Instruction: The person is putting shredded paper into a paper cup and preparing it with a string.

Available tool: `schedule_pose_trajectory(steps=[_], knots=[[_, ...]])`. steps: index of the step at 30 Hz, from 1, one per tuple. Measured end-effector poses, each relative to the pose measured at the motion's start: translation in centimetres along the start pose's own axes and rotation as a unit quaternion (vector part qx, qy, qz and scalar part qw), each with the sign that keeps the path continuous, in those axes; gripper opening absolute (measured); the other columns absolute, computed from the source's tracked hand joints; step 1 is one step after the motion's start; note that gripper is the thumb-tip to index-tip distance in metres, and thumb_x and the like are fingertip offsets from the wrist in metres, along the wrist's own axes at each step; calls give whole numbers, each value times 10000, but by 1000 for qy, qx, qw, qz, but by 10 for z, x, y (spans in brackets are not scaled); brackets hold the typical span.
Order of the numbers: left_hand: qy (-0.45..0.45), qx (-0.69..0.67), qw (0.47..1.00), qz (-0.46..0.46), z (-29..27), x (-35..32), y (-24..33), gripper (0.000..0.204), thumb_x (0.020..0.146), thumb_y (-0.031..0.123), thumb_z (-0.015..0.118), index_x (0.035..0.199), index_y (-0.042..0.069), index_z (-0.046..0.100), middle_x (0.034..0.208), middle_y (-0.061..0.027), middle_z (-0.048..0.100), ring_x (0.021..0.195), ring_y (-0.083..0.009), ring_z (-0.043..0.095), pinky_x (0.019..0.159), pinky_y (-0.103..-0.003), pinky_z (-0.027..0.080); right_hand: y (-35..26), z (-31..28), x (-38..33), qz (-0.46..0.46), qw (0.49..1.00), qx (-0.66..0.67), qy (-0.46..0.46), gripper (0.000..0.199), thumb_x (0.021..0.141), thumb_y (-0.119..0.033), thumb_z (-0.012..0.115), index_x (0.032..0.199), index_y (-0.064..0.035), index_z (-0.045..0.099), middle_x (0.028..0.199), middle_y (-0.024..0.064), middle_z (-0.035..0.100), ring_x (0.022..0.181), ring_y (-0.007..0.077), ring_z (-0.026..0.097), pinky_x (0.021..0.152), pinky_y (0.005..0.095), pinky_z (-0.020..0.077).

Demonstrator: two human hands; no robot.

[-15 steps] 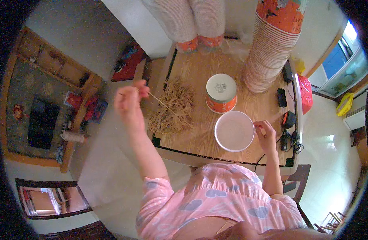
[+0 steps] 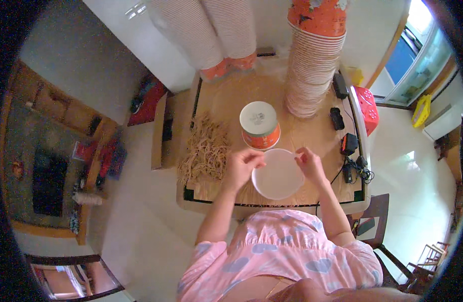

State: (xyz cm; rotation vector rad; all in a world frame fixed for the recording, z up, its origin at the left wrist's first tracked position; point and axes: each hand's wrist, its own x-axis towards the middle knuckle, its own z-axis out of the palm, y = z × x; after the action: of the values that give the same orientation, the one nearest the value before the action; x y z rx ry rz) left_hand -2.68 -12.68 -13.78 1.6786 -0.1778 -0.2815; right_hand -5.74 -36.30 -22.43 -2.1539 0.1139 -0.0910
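Note:
A white open paper tub (image 2: 278,176) sits at the table's near edge, its mouth facing me. My left hand (image 2: 243,167) is at the tub's left rim, fingers closed in a pinch on a string that is mostly hidden by them. At the right rim, my right hand (image 2: 311,166) pinches the tub's edge between thumb and fingers. Just beyond stands an upturned orange paper tub (image 2: 260,132) with a white base. A loose pile of tan strings (image 2: 206,151) lies on the table to the left of my left hand.
A tall leaning stack of paper tubs (image 2: 314,70) stands at the back right of the table (image 2: 216,93). Two bagged stacks (image 2: 206,35) stand at the back left. Black adapters and cables (image 2: 356,168) line the right edge, and a red stool (image 2: 366,108) stands beyond it.
My left hand has come from beyond the string pile, where it was pulling a strand out, rightward to the tub's rim. My right hand has shifted toward the rim's far side. The view has turned slightly.

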Motion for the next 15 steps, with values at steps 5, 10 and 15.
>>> schedule_pose_trajectory(steps=[5,10,15], knots=[[-12,187,978,92,45,7,-74,89,726,111,650,789,50,666,776,-92,630,677,-209,607,605,-296,469,-10,15,-31,16,999,5,-38,322,789,-134,587,1077,-118,445,563,90,523,489,212,523,471,348,404],[19,232,969,81,54,7,-105,104,736,140,624,776,49,655,746,-108,633,681,-253,609,615,-344,473,-25,18,-51,87,988,81,-98,223,832,-89,551,1042,-58,484,609,31,521,544,93,504,494,243,416],[33,261,964,48,57,9,-106,111,732,153,609,730,45,635,698,-125,625,657,-281,610,593,-373,473,-13,20,-41,80,986,139,-51,132,849,-111,535,960,-40,540,647,24,549,588,89,520,541,233,435]])
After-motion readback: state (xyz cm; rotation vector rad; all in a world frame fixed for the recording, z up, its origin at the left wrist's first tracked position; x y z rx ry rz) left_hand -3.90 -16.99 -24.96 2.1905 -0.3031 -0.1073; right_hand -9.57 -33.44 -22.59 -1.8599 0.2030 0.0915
